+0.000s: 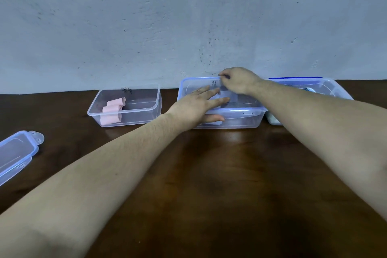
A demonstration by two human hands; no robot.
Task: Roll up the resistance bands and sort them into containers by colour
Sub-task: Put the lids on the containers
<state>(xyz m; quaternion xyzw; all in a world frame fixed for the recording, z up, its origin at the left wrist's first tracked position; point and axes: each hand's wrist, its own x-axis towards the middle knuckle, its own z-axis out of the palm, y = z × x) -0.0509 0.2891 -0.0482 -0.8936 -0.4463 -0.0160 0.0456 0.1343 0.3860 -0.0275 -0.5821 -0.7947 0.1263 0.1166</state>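
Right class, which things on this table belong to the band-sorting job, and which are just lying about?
Part of the job:
- left container holding three rolled pink bands
- middle container, with the left hand flat at its near side and the right hand pinching its far rim
- right container

Lying about:
- loose lid at the table's left edge

Your left hand (pixel 195 104) hides part of the middle container (pixel 240 116), and what lies inside is too blurred to name. Your right forearm (pixel 314 115) covers much of the right-hand container (pixel 326 86). The lid (pixel 16 153) is cut off at the left edge.
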